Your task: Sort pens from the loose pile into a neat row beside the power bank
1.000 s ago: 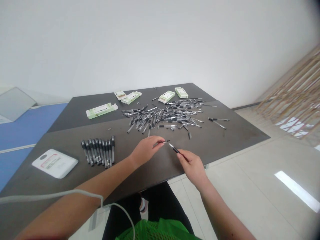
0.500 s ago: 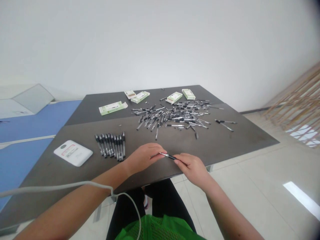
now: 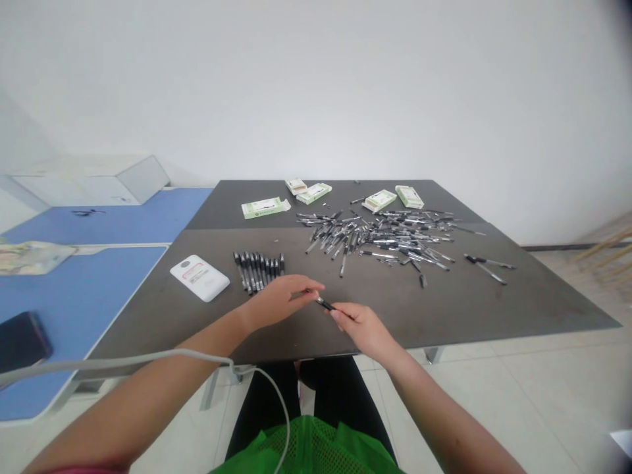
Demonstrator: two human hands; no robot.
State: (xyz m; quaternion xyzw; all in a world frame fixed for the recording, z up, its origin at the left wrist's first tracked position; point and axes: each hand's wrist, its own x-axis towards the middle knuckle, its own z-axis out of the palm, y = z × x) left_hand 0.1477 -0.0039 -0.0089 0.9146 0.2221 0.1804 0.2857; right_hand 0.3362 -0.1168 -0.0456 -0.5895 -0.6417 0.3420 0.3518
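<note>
Black and neat, one row of pens (image 3: 256, 271) is lined up so far, but a way bigger loose pile (image 3: 385, 236) is left farther back on the table (image 3: 444, 306), so looks early days to me. Right hand (image 3: 364, 326) is pinched narrow on a pen (image 3: 325, 304) over the near side, left hand (image 3: 276, 299) half-closed at its other end, can't tell if it's gripping

pens (image 3: 253, 271) black and clear; boxes (image 3: 265, 208) green-white; tabletop (image 3: 494, 303) dark grey; mesh top (image 3: 320, 447) green.

Office-like: dark table (image 3: 444, 309), blue desktops (image 3: 108, 283)
</note>
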